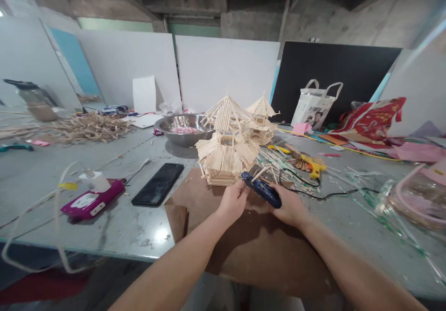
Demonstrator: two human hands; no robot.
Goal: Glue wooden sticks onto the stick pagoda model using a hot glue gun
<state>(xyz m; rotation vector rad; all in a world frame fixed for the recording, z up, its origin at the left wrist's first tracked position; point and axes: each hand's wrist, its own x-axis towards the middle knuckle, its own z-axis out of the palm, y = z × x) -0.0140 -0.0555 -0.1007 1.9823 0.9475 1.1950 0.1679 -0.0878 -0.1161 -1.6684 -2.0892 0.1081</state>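
My right hand (287, 205) is wrapped round a dark blue hand tool (263, 190), whose head points up and left. Beside that head, my left hand (234, 199) is pinched closed; what its fingers hold is too small to make out. A thin pale stick (260, 173) shows by the tool's head. Just behind my hands stands a pavilion model of pale sticks (227, 158) with a two-tiered roof. A second stick pavilion (261, 118) is behind it to the right. Brown paper (258, 246) lies under my hands.
A black phone (158, 184) and magenta power strip (93, 200) lie left. Behind are a steel bowl (184, 137) and a stick pile (88, 127). Right are a yellow glue gun (313, 166) with black cord, plastic wrappers, a pink-rimmed container (418, 199) and a white bag (311, 106).
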